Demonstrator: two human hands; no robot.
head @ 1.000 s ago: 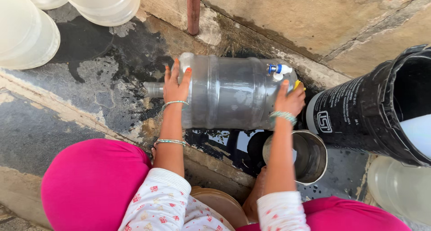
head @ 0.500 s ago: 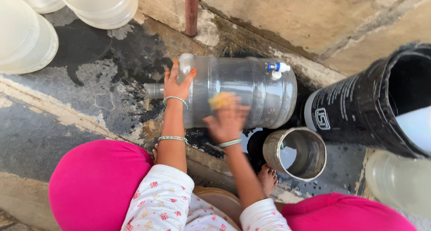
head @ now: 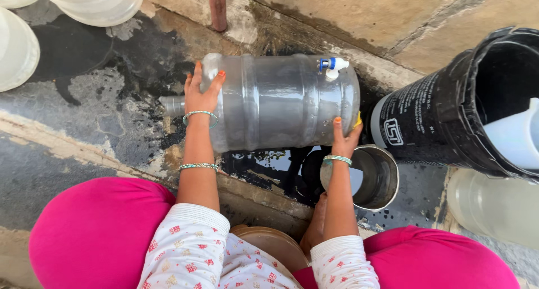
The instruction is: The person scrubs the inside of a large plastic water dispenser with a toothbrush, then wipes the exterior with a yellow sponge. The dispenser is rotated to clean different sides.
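A big clear plastic water jug (head: 281, 101) lies on its side on the wet concrete, neck to the left, a blue and white tap (head: 332, 66) near its base. My left hand (head: 201, 92) grips its shoulder near the neck. My right hand (head: 343, 138) presses a yellow scrubber (head: 357, 120) against the jug's base end at the lower right. I wear green bangles, a white flowered top and pink trousers.
A steel pot (head: 368, 176) stands just below the jug's base. A large black bucket (head: 466, 106) holding a white vessel is on the right. Translucent white containers (head: 78, 0) sit at top left, another (head: 494, 207) at lower right. A rusty pipe (head: 218, 8) rises behind.
My right hand with the scrubber went from the jug's base to its front side and is now back at the base end. The left hand kept its hold near the neck.
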